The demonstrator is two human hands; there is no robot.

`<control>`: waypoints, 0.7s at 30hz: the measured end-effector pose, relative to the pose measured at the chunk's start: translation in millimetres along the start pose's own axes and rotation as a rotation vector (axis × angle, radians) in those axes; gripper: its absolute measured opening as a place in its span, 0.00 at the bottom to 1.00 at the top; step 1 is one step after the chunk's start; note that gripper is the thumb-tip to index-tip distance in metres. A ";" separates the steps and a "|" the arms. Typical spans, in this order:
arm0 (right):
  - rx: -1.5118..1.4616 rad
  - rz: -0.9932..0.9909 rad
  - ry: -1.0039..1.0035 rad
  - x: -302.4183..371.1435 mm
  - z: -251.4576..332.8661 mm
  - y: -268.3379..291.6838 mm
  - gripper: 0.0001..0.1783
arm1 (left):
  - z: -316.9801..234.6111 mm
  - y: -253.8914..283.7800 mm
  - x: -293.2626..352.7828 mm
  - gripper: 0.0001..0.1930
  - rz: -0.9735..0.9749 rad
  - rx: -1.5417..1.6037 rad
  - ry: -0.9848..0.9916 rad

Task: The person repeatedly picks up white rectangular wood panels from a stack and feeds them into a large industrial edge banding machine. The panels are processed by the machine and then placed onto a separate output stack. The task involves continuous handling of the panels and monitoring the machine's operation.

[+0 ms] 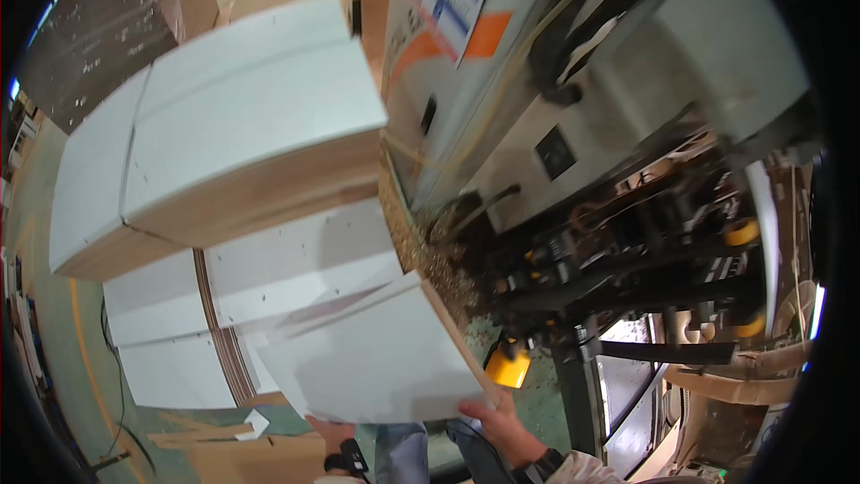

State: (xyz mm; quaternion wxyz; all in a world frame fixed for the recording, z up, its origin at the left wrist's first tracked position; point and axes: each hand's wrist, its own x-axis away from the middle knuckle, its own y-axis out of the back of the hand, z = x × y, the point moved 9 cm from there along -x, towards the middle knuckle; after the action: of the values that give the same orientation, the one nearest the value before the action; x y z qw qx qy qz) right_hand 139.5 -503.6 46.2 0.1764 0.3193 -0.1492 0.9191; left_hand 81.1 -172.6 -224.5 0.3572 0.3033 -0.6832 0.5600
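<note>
A white board point(376, 358) with a bare wood-coloured edge lies in front of me, tilted, its far end over the lower stack of white boards point(296, 255). My right hand point(503, 426) grips its near right corner, thumb on top and the other fingers out of sight beneath. At the near left edge, my left hand point(331, 433) is closed on the same board, with most of its fingers hidden under it. A dark band shows on each wrist.
A taller stack of white boards point(260, 116) stands beyond. To the right is a grey machine point(627, 90) with dark parts and a yellow piece point(507, 367) low down. Wood chips point(443, 278) heap at its base. Wooden strips point(206, 435) lie at the near left.
</note>
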 end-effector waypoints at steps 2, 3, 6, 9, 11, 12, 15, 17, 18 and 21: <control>0.073 0.028 0.024 36.3 36.5 12.1 0.22 | 15.8 -4.6 31.6 0.30 -0.025 0.087 0.027; 0.085 0.030 0.024 53.8 58.8 15.2 0.22 | 17.4 -15.4 54.6 0.30 -0.067 -0.013 0.004; 0.052 0.005 0.082 113.1 121.5 34.7 0.22 | 25.4 -75.8 124.6 0.29 -0.128 -0.435 -0.025; -0.090 -0.054 0.079 174.1 156.8 69.3 0.22 | 31.8 -166.8 199.1 0.28 -0.037 -0.916 -0.076; -0.145 -0.107 0.150 212.3 180.3 100.5 0.23 | 35.2 -223.7 250.1 0.28 0.064 -1.225 -0.160; -0.164 -0.136 0.212 233.9 199.6 114.2 0.23 | 39.3 -249.0 276.2 0.28 0.119 -1.357 -0.208; -0.115 -0.190 0.248 286.2 239.2 159.5 0.19 | 47.5 -303.3 346.5 0.28 0.262 -1.636 -0.367; -0.310 -0.195 0.392 304.6 266.0 197.3 0.21 | 54.6 -330.3 390.2 0.28 0.333 -1.750 -0.477; -0.402 -0.231 0.462 320.0 271.5 223.7 0.23 | 66.6 -339.7 406.5 0.28 0.389 -1.807 -0.490; -0.635 -0.290 0.694 334.1 298.6 296.3 0.29 | 97.6 -364.2 450.1 0.28 0.503 -1.900 -0.561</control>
State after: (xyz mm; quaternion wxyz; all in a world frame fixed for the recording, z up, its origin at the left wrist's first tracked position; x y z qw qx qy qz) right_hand -70.6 -807.3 436.4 0.4306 -0.0576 -0.3086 0.8462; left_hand 110.8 -343.7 336.5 0.1494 -0.1374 -0.9479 -0.2456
